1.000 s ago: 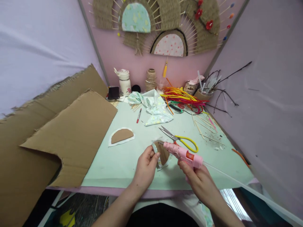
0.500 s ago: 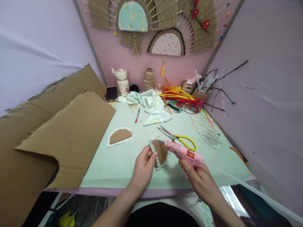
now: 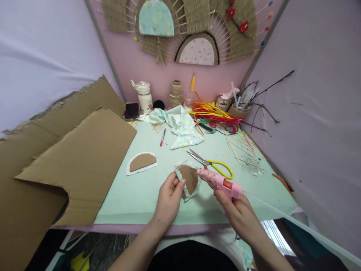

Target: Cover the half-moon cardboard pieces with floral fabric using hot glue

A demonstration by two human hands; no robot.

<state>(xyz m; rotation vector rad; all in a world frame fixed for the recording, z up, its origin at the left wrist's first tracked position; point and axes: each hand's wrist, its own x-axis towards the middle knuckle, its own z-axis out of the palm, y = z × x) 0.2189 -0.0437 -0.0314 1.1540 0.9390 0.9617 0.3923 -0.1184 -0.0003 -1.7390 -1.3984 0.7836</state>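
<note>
Tabletop: pale green, smooth, below the left hand and right hand.
Room: pink wall beyond both hands, hung with coarse woven arcs; lilac sheeting off to the right hand's right.
Left grip: thumb and fingers pinching the left edge of a half-round piece, brown card rimmed with pale cloth, just beyond the fingertips.
Right grip: wrapped round a pink plastic glue gun, nozzle at the piece's far edge; contact unclear.
Second half-round: flat brown card on white backing, beyond and left of left hand.
Scissors: steel blades, yellow loops, beyond right hand.
Cardboard sheets: ragged-edged, large, well left of left hand.
Cloth: crumpled, pale print, beyond left hand.
Pipe cleaners: fuzzy, red, yellow, orange, far beyond right hand.
</note>
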